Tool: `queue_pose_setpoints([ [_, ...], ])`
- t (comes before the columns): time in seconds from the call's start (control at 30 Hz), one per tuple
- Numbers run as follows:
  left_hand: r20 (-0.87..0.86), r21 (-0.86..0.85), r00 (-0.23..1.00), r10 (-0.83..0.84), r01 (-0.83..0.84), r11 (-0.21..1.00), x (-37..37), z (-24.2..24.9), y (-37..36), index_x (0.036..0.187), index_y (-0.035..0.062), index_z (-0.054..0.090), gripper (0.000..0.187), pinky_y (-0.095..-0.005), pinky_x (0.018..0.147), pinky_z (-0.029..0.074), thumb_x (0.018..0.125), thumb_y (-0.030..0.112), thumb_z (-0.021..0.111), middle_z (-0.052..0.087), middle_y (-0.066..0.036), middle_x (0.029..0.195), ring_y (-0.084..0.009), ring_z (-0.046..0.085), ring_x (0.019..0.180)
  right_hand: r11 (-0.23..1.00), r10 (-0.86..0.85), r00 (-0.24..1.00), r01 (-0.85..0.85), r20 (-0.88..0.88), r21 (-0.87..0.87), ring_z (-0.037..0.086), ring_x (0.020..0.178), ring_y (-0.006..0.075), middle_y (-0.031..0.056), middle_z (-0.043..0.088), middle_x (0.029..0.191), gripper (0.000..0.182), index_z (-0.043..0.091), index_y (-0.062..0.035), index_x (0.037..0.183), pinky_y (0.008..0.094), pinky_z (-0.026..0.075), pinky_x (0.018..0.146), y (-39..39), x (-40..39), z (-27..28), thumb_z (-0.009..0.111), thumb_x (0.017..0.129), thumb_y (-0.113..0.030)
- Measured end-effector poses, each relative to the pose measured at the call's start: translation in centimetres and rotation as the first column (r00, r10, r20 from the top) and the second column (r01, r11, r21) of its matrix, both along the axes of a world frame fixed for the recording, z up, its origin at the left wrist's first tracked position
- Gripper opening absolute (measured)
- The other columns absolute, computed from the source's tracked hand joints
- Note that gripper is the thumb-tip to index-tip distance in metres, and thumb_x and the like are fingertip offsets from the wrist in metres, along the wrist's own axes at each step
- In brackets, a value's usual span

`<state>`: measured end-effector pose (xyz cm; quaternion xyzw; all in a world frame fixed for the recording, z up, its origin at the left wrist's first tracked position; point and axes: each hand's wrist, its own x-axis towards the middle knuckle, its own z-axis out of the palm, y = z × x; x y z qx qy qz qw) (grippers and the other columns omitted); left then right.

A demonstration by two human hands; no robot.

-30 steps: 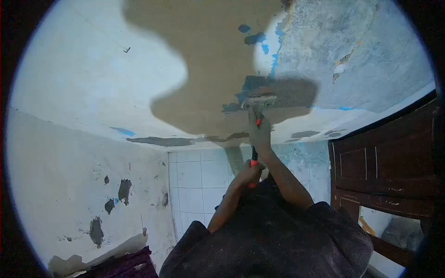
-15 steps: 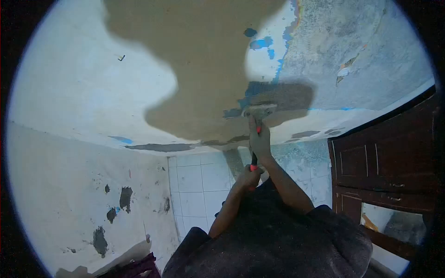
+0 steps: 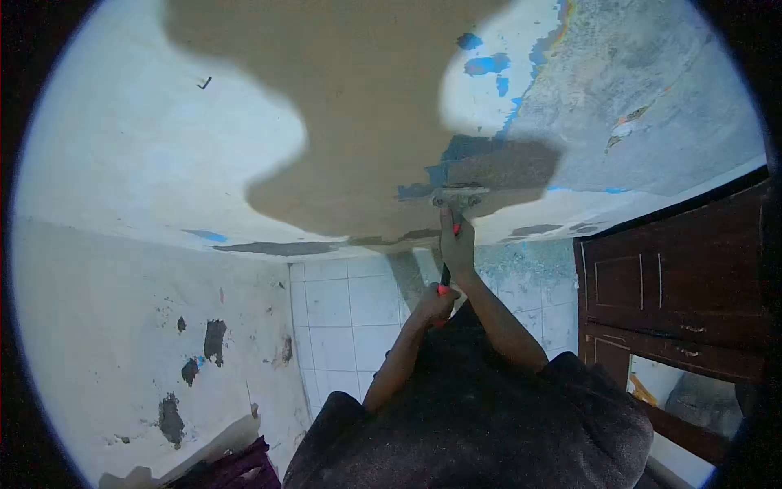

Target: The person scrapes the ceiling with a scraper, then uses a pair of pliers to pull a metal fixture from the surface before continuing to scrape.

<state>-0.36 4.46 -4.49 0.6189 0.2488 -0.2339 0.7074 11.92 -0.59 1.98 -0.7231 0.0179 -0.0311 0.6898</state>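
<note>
A long-handled scraper (image 3: 461, 196) with a wide pale head and a black and red handle is held up against the wall (image 3: 342, 147). My right hand (image 3: 459, 251) is closed around the upper handle, just below the head. Lower down, my left hand (image 3: 438, 305) is wrapped round the handle's end near a red band. The blade lies at the lower edge of a blue patch (image 3: 436, 175) where the pale paint is gone. Much of this area is in my shadow, and the blade's edge is hard to make out.
Bare grey wall (image 3: 635, 106) spreads at the right. A dark wooden cabinet (image 3: 676, 285) stands on the right side. The left wall (image 3: 106, 326) has several grey chips. White tiles (image 3: 330, 301) cover the floor, and purple cloth (image 3: 236, 469) lies at lower left.
The view has shifted slightly. The scraper head has moved a little down along the wall, away from the blue patch. Both hands keep their hold on the handle.
</note>
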Motion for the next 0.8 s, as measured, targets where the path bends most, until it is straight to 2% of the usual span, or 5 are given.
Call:
queue_pose_setpoints([
  [0.37, 0.075, 0.246, 0.997, -0.033, 0.013, 0.969, 2.0, -1.4, 0.5, 0.066, 0.0005, 0.056, 0.032, -0.0317, 0.044, 0.038, 0.08, 0.028, 0.062, 0.05, -0.003, 0.052, -0.0134, 0.05, 0.047, 0.998, 0.028, 0.997, -0.031, 0.069, 0.047, 0.033, 0.048, 0.0018, -0.0086, 0.036, 0.054, 0.031, 0.056, -0.0056, 0.081, 0.0219, 0.025, 0.043, 0.0, 1.3, -0.2, 0.049, 0.098, -0.031],
  [0.43, 0.065, 0.248, 0.996, -0.055, 0.038, 0.968, 3.7, 1.1, 0.7, 0.089, 0.0002, 0.057, 0.032, -0.0314, 0.047, 0.041, 0.081, 0.031, 0.061, 0.054, -0.005, 0.059, -0.0144, 0.053, 0.052, 0.993, 0.075, 0.992, -0.066, -0.098, 0.094, 0.042, 0.067, 0.0068, -0.0013, 0.048, 0.069, 0.027, 0.061, -0.0002, 0.095, 0.0262, 0.037, 0.06, -0.6, 1.5, 4.4, 0.054, 0.095, -0.026],
  [0.6, 0.21, 0.344, 0.977, -0.022, -0.053, 0.938, 2.8, -2.4, -0.8, 0.086, 0.002, 0.055, 0.032, -0.0312, 0.044, 0.04, 0.083, 0.033, 0.06, 0.054, -0.003, 0.059, -0.0137, 0.052, 0.05, 1.0, -0.006, 0.97, 0.01, 0.243, -0.012, 0.037, 0.052, 0.0044, -0.0054, 0.04, 0.058, 0.031, 0.057, -0.0035, 0.086, 0.0233, 0.03, 0.047, -0.3, 1.4, 5.9, 0.049, 0.098, -0.031],
  [0.7, 0.012, 0.053, 0.994, -0.106, 0.105, 0.993, 1.9, -2.7, -0.7, 0.083, 0.0017, 0.055, 0.032, -0.0325, 0.048, 0.042, 0.083, 0.033, 0.062, 0.054, -0.005, 0.06, -0.0154, 0.051, 0.051, 1.0, 0.02, 0.99, -0.021, 0.142, 0.008, 0.037, 0.053, 0.0036, -0.0053, 0.041, 0.059, 0.032, 0.057, -0.004, 0.085, 0.0219, 0.03, 0.048, -1.5, 0.9, 2.1, 0.049, 0.098, -0.032],
  [0.8, 0.063, 0.3, 0.989, -0.13, 0.106, 0.948, 4.3, 5.7, -0.4, 0.083, 0.0018, 0.055, 0.028, -0.0323, 0.049, 0.042, 0.083, 0.029, 0.063, 0.052, -0.004, 0.059, -0.0148, 0.05, 0.05, 0.995, 0.026, 0.998, -0.032, 0.06, 0.097, 0.037, 0.053, 0.0029, -0.0052, 0.04, 0.059, 0.033, 0.056, -0.0044, 0.086, 0.0214, 0.031, 0.048, -1.4, 1.4, 9.3, 0.049, 0.097, -0.034],
])
